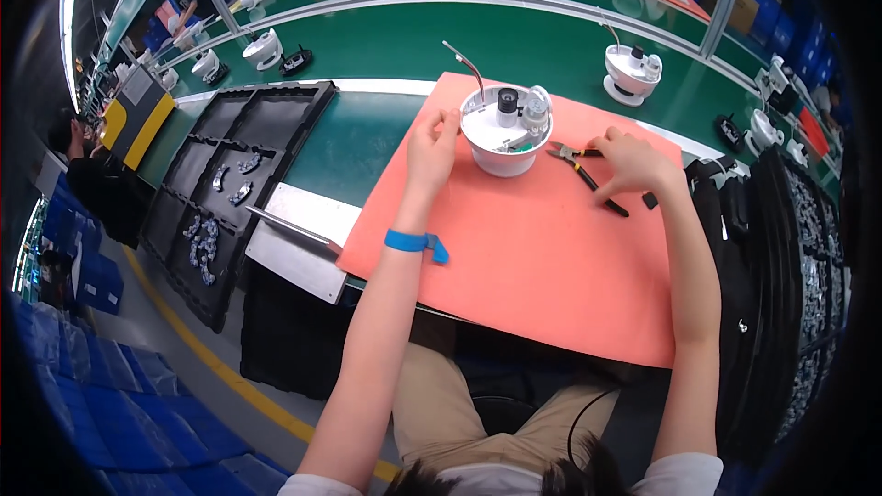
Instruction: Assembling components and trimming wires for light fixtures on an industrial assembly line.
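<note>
A white dome camera housing (503, 162) stands on the orange mat (514, 248), its inside facing up. A black cylindrical lens (507, 101) and a clear round part (536, 108) sit in it, and a thin cable (465, 60) sticks up from its left rear. My left hand (435, 152), with a blue strap (409, 241) on its wrist, has bent fingers at the housing's left rim. To the right, my right hand (632, 163) hovers at the cutting pliers (586, 174), thumb and fingers spread about the yellow-and-black handles. The pliers lie on the mat with jaws toward the housing.
Left of the mat, a black tray (207, 193) holds several small curved parts. More white housings, one (632, 73) at right, stand along the green conveyor (386, 46). A small black piece (650, 200) lies beside my right wrist; black trays (781, 294) are stacked at far right.
</note>
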Tool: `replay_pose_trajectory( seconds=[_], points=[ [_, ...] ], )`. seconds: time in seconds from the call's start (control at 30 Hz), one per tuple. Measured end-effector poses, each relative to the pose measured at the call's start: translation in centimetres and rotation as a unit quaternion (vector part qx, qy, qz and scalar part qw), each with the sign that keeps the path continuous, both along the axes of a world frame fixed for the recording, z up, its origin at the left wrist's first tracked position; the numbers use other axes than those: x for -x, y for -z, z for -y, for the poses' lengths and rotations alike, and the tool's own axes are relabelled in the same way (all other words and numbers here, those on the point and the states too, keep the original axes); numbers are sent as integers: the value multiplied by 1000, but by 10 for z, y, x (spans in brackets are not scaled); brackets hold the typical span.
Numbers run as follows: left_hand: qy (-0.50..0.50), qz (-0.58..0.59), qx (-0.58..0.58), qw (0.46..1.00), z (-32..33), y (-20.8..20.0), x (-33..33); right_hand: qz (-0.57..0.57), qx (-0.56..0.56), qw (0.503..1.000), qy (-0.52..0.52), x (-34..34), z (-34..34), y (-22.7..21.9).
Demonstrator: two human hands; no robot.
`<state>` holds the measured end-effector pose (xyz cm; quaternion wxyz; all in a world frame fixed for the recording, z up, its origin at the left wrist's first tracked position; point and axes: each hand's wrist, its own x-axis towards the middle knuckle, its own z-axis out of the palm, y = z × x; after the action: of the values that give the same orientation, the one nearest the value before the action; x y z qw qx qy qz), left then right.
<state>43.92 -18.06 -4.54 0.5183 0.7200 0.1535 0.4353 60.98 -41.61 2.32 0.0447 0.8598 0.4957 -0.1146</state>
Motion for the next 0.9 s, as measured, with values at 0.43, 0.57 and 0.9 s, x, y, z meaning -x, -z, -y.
replay_pose_trajectory(
  seconds=[0.43, 0.57, 0.9],
  points=[
    [4, -1, -7, 1000, -2, -1, 2, 26, -417, 903, -98, -23, -6, -50],
    [-14, 22, -17, 1000, 1, 0, -1, -1, -397, 903, -163, -24, -49, -66],
    [-60, 15, -22, 998, 6, -6, 1, 9, -161, 945, -286, -18, -105, -93]
  ],
)
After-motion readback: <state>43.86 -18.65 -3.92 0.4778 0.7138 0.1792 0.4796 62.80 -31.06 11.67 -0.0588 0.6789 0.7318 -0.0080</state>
